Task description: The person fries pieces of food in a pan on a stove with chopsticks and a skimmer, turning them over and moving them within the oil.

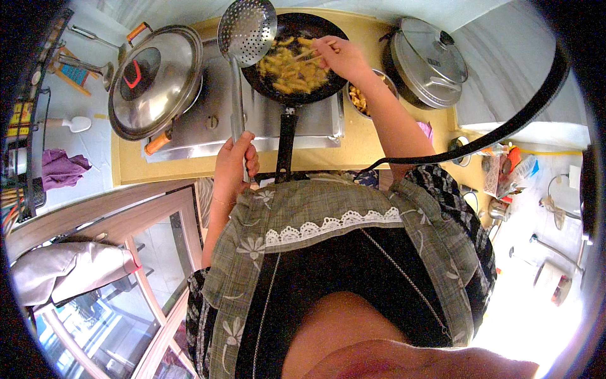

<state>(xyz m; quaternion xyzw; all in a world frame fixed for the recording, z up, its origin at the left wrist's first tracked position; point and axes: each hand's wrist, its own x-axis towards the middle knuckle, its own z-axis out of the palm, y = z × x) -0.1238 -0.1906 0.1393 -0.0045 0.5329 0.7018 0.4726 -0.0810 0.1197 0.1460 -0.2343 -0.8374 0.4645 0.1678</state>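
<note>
My left hand (235, 161) grips the long handle of a perforated metal skimmer (248, 33). The skimmer's bowl overlaps the left rim of a black frying pan (343, 57) and looks bare of food. In my right hand (342, 57) is a pair of wooden chopsticks (310, 53), held over the pan with the tips among the food. Golden-brown fried pieces (293, 73) spread across the pan, apparently in oil. The pan's black handle (286, 142) points toward my apron (326, 199).
A lidded steel wok (165, 90) stands on the stove (213, 106) at left. Right of the pan, partly behind my forearm, a metal bowl (360, 102) holds more browned pieces. Beyond it sits an electric pan with a glass lid (431, 52). A black cable (511, 121) crosses at right.
</note>
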